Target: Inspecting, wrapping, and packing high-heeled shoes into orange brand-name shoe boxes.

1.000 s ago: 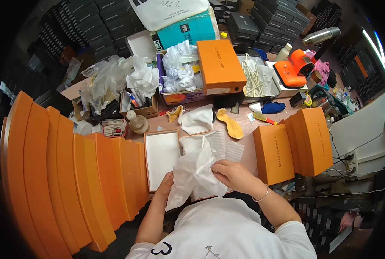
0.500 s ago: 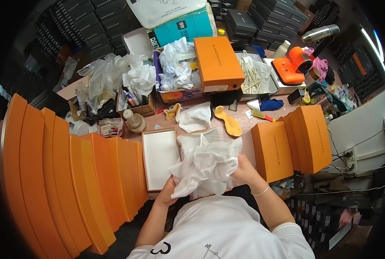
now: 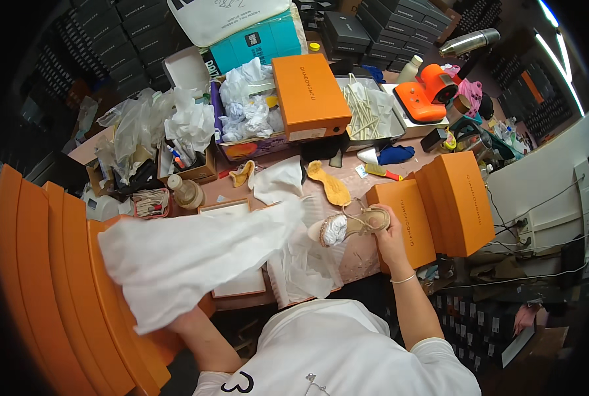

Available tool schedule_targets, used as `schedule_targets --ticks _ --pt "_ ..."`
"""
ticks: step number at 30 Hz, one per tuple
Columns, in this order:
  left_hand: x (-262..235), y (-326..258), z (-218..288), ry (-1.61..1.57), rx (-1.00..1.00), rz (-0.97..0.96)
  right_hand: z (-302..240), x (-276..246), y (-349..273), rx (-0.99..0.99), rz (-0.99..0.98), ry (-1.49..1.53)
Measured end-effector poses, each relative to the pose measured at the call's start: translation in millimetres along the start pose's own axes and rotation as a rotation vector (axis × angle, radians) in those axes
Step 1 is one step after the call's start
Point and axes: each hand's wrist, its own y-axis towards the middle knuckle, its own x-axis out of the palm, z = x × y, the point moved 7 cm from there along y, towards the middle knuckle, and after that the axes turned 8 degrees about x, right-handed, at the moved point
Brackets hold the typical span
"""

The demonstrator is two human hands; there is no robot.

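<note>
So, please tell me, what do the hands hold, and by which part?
The right hand holds a shoe by its heel end. The left hand holds a white sheet near its lower edge; its fingers are hidden.

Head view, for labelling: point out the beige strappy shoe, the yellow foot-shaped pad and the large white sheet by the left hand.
Beige strappy shoe (image 3: pixel 355 225): head view, midsection.
Yellow foot-shaped pad (image 3: pixel 330 185): head view, middle.
Large white sheet (image 3: pixel 189 254): head view, centre.

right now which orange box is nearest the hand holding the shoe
The orange rectangular cardboard box leftmost in the right-side group: the right hand overlaps it in view, while the other orange boxes stand farther right, behind, or left.
</note>
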Motion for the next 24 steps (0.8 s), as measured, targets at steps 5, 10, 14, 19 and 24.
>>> schedule_targets --ticks 5,10,14,19,24 --pt "30.3 8.4 -13.2 0.976 0.553 -0.663 -5.9 7.0 11.8 -0.05 -0.159 0.138" --pt "-11.0 1.1 -119.2 1.461 0.014 -1.136 -27.5 56.0 7.6 0.049 -0.497 0.109" --pt "21.1 -115.1 -152.1 0.051 -1.203 -0.791 -20.8 114.8 0.8 0.186 -0.736 0.243" --pt "1.7 -157.3 -163.8 -0.236 -1.417 -0.267 32.5 104.4 0.2 0.136 -0.277 0.147" --pt "-15.6 -141.4 -169.6 -0.126 -1.23 -0.264 -15.4 123.9 -65.9 -0.187 -0.421 -0.322"
